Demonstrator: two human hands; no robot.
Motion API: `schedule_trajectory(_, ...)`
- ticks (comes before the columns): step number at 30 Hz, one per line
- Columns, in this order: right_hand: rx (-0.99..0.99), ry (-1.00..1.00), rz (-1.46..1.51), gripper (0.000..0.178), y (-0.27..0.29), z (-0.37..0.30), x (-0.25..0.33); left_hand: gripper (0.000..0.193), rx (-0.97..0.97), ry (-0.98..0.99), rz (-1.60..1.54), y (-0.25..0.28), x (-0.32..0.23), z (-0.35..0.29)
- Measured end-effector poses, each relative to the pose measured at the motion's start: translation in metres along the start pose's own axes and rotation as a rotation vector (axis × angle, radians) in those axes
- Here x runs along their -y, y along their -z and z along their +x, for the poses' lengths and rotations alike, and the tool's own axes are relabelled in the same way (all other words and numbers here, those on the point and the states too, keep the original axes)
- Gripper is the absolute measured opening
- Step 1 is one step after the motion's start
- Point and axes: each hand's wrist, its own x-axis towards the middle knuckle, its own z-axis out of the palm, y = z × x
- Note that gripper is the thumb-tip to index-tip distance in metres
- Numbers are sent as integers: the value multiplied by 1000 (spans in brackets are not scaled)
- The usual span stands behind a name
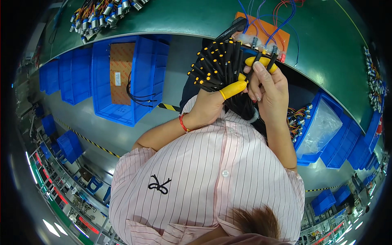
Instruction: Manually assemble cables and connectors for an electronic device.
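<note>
Cable bundle (216, 65) fans leftward, clasped by left hand (207, 107); right hand (270, 87), nearer orange fixture (261, 34), pinches one cable (257, 58) aimed there.

"What lies just past twelve o'clock from the view's centre?"

"A thick bundle of slim, round black cables with bright yellow tips (225, 65)."

"How does it sit?"

"Tips fanned loosely between ten and twelve o'clock, tails gathered and running toward five, with a pale, ring-like band (254, 115) around them."

"Any strand apart?"

"One slim black cable (257, 58), beside the fanned tips at three o'clock, tilted from seven toward one."
</note>
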Motion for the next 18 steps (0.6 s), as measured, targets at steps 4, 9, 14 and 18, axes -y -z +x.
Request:
schedule_trajectory(4, 46, -19, 92, 22, 7, 1, 2, 26, -10, -9, 8, 6, 6, 1)
schedule_trajectory(9, 59, -96, 227, 22, 19, 3, -3, 24, 53, -3, -48, 10, 7, 3)
schedule_trajectory(14, 60, -140, 255, 22, 20, 5, -4, 24, 111, -25, -5, 10, 4, 5)
schedule_trajectory(18, 43, -145, 294, 22, 21, 5, -5, 26, 108, -22, 22, 9, 3, 4)
